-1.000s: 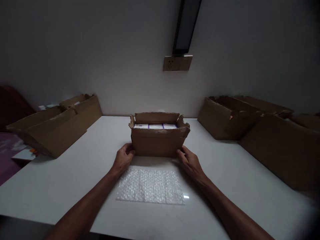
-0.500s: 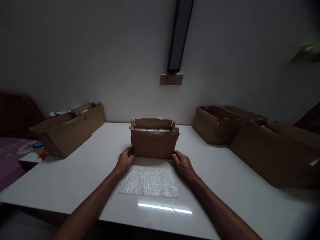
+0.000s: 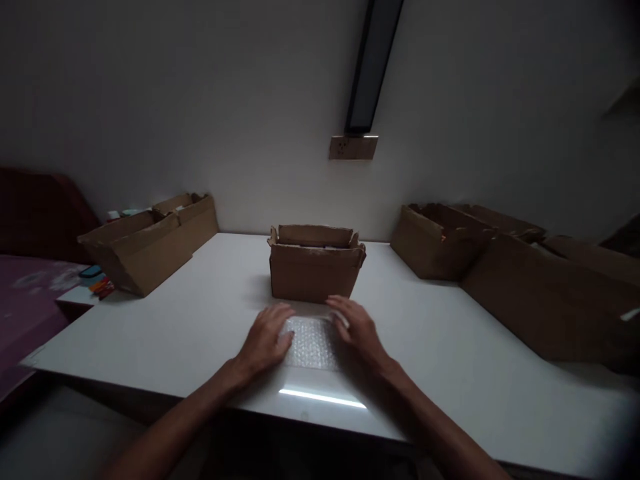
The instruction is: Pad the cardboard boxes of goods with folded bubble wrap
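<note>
A sheet of bubble wrap (image 3: 313,347) lies flat on the white table, partly covered by my hands. My left hand (image 3: 267,337) is over its left side, with fingers stretched forward and thumb apart. On the right side, my right hand (image 3: 355,327) hovers or rests with its fingers extended and spread; whether it touches the sheet I cannot tell. Just beyond my fingertips stands an open cardboard box (image 3: 315,275), upright. Its contents barely show over the front wall.
Two open cardboard boxes (image 3: 145,253) stand at the table's left edge. Several more cardboard boxes (image 3: 540,300) line the right side. A wall socket (image 3: 353,147) sits above the white table (image 3: 210,333). The near table edge runs below my forearms.
Both hands have let go of the cardboard box's lower corners and come back toward me over the bubble wrap. The box stays standing. The view has shifted slightly.
</note>
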{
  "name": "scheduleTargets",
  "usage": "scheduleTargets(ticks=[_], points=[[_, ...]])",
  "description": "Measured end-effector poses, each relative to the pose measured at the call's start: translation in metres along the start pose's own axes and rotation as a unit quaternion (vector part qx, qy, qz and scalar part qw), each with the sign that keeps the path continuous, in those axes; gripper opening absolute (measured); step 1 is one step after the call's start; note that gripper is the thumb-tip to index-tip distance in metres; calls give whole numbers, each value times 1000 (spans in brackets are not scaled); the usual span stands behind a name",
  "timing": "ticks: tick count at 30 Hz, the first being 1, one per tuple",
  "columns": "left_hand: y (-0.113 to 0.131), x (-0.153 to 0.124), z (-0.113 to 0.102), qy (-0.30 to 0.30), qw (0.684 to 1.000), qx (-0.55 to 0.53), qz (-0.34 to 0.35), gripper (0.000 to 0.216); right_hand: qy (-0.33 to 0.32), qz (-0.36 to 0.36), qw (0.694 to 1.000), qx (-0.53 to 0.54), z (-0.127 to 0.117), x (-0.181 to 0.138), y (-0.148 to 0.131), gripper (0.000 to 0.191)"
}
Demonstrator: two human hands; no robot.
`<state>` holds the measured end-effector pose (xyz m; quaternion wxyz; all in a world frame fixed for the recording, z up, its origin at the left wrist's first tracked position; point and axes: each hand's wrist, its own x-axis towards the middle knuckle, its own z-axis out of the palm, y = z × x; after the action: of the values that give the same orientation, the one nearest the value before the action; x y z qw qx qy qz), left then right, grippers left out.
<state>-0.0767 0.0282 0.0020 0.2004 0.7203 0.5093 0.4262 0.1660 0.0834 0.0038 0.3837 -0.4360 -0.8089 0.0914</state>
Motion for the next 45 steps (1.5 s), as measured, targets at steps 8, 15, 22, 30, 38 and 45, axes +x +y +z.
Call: scheduleTargets(ticks=[8, 15, 22, 30, 38, 45], points=[[-22, -48, -34, -158, 984, 86, 13, 42, -185, -92, 975, -84, -13, -44, -10, 38], [-50, -53, -65, -33, 988, 133, -70, 30, -105, 20, 987, -117, -53, -52, 33, 29], [-32, -16, -34, 30, 983, 128, -129, 10, -110, 49, 986, -119, -17, -26, 7, 22], [-19, 10, -26, 31, 988, -41, -143, 22, -66, 123, 987, 84, -25, -16, 0, 23], [-20, -20, -54, -59, 996, 0, 62, 28, -102, -62, 992, 51, -54, -34, 7, 22], [-22, -45, -72, -114, 990, 69, 50, 52, -164, -26, 986, 5, -57, -61, 17, 38]])
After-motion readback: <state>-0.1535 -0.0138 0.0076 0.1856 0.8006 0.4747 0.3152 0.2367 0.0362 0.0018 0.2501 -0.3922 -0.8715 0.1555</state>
